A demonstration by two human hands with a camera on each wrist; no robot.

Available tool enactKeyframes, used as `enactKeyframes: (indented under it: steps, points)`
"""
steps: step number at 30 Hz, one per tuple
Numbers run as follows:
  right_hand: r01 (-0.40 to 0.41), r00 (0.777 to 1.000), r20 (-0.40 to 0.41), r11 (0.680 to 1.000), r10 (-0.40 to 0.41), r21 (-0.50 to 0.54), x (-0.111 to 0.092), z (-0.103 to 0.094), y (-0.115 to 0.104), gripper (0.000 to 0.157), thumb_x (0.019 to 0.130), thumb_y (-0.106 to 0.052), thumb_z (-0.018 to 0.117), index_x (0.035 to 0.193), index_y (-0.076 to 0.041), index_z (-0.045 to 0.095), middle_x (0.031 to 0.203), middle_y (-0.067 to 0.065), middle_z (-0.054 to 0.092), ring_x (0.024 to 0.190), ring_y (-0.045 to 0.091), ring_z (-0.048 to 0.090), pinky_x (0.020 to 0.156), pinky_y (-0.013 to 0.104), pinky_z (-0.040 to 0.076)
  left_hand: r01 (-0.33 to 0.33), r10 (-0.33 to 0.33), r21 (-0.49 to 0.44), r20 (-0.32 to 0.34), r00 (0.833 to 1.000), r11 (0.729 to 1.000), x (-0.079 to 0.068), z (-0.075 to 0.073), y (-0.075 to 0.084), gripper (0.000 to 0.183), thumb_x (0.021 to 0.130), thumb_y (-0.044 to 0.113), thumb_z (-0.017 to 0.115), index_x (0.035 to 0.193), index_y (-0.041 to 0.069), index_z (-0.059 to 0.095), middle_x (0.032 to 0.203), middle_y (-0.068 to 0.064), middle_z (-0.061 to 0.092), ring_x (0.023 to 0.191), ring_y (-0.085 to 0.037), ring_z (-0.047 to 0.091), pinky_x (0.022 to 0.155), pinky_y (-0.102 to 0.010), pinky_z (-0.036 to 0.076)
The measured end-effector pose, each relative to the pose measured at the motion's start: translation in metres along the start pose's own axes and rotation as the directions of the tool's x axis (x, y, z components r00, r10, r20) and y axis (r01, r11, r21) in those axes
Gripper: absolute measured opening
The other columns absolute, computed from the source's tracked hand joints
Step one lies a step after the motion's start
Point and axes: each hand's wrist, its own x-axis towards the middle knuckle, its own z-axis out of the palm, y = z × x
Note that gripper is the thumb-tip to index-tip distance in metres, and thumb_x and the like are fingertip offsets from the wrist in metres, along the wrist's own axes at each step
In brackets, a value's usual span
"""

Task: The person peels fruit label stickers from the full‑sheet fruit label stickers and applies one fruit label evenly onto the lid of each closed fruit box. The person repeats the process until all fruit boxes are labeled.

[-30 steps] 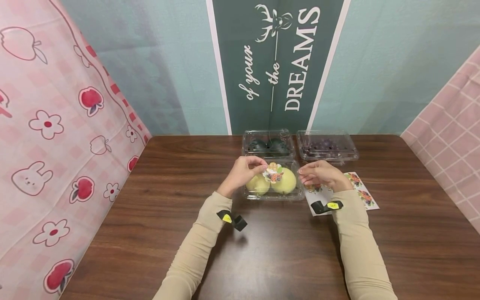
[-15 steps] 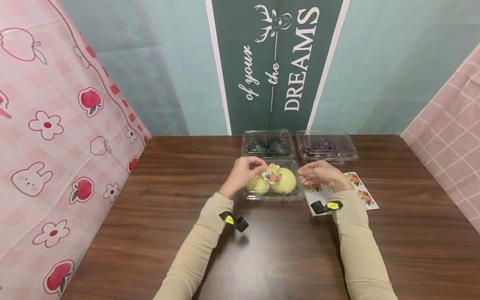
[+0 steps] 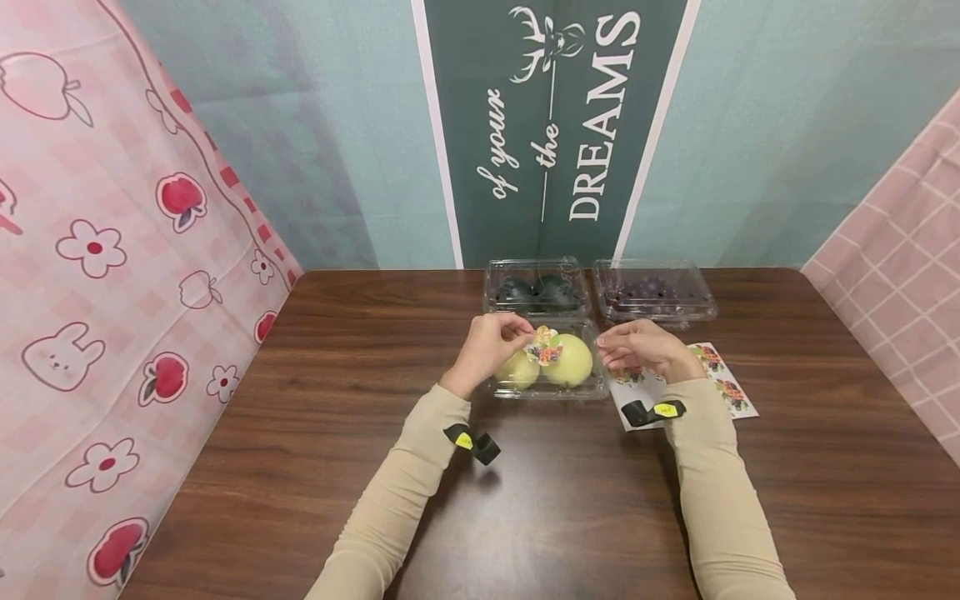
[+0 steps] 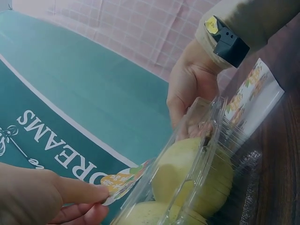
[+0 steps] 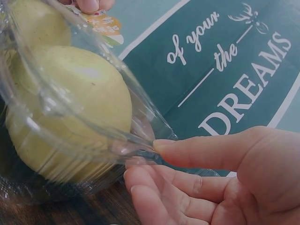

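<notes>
Between the thumb and fingers of my left hand (image 3: 486, 348), a fruit-printed sticker (image 3: 545, 347) is pinched by its left edge. It sits at the top of a clear plastic clamshell box (image 3: 551, 394), seen tilted from the side in the left wrist view. Inside the box lie two round, pale yellow-green fruits (image 3: 573, 364). My right hand (image 3: 647, 346) grips the right edge of this box; in the right wrist view the thumb (image 5: 197, 152) presses on the rim with the fingers below.
Behind stands a clear box (image 3: 497, 272) with dark green round fruits, and right of it another (image 3: 701, 310) with dark purple fruit. A sticker sheet (image 3: 738, 400) lies partly under my right forearm on the brown wooden table (image 3: 337, 367). Curtains (image 3: 300, 150) enclose the table.
My left wrist has shifted slightly to the right, and the sticker's lower part has moved a little left. My right hand stays at the box's edge.
</notes>
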Motion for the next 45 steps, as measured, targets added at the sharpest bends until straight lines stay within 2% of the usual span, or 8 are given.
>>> enactKeyframes:
  steps: [10, 21, 32, 45]
  points:
    - [0.004, 1.0, -0.001, 1.0, -0.004, -0.01, -0.0018, 0.0004, -0.0009, 0.037, 0.096, -0.015, 0.057, 0.121, 0.012, 0.051, 0.075, -0.008, 0.068, 0.07, 0.004, 0.065, 0.069, 0.019, 0.057, -0.022, 0.024, 0.064, -0.02, 1.0, 0.998, 0.0004, 0.0031, -0.0018, 0.008, 0.085, 0.014, 0.073, 0.086, 0.006, 0.073, 0.083, -0.007, 0.074, 0.071, -0.015, 0.066, 0.066, -0.015, 0.049]
    - [0.004, 1.0, 0.003, 1.0, -0.004, 0.0, -0.0019, 0.0022, -0.0011, 0.037, 0.096, -0.015, 0.058, 0.121, 0.012, 0.051, 0.074, -0.008, 0.068, 0.07, 0.004, 0.065, 0.069, 0.019, 0.057, -0.024, 0.021, 0.165, 0.016, 1.0, 0.986, -0.0016, 0.0044, 0.0039, 0.007, 0.086, 0.011, 0.071, 0.089, 0.005, 0.073, 0.086, -0.008, 0.074, 0.077, -0.017, 0.067, 0.071, -0.022, 0.053]
    - [0.004, 1.0, -0.002, 1.0, -0.004, -0.021, -0.0013, 0.0018, 0.0004, 0.043, 0.096, -0.016, 0.058, 0.125, 0.014, 0.047, 0.075, -0.009, 0.068, 0.07, 0.003, 0.065, 0.069, 0.019, 0.057, 0.004, -0.008, 0.178, 0.022, 1.0, 0.984, -0.0037, 0.0057, 0.0059, 0.008, 0.087, 0.012, 0.07, 0.091, 0.006, 0.073, 0.089, -0.007, 0.075, 0.08, -0.016, 0.07, 0.074, -0.025, 0.055]
    - [0.011, 1.0, -0.002, 1.0, -0.012, -0.029, -0.0009, 0.0015, 0.0012, 0.043, 0.096, -0.016, 0.057, 0.125, 0.015, 0.047, 0.075, -0.009, 0.067, 0.07, 0.003, 0.065, 0.069, 0.019, 0.057, 0.02, -0.02, 0.258, -0.003, 1.0, 0.966, -0.0057, 0.007, 0.0079, 0.007, 0.087, 0.016, 0.071, 0.091, 0.012, 0.073, 0.089, -0.001, 0.075, 0.081, -0.013, 0.071, 0.072, -0.029, 0.055]
